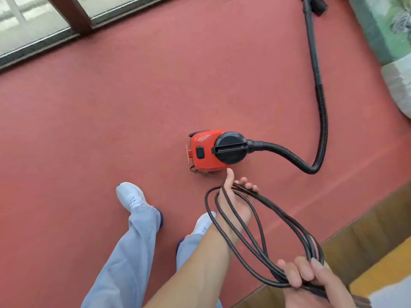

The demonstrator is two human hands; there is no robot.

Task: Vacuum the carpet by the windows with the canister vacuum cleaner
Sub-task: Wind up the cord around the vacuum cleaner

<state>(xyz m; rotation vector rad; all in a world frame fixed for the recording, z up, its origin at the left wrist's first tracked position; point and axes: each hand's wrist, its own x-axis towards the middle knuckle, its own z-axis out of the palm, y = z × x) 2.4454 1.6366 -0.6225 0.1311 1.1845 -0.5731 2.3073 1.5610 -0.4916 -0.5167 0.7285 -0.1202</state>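
A small red canister vacuum cleaner (213,150) with a black lid and handle stands on the red carpet (100,121). Its black hose (321,121) loops right, then runs up to a wand and nozzle (317,5) at the top edge. A black power cord (255,232) is coiled in several loops between my hands. My left hand (235,201) holds the far end of the coil, thumb up, just below the vacuum. My right hand (311,278) grips the near end of the coil, fingers curled over it.
Windows (33,30) with a dark wooden frame run along the top left. A patterned cushion or seat (391,30) lies at the top right. Wooden furniture (367,236) edges the lower right. My legs and white shoes (131,198) stand on the carpet at the bottom.
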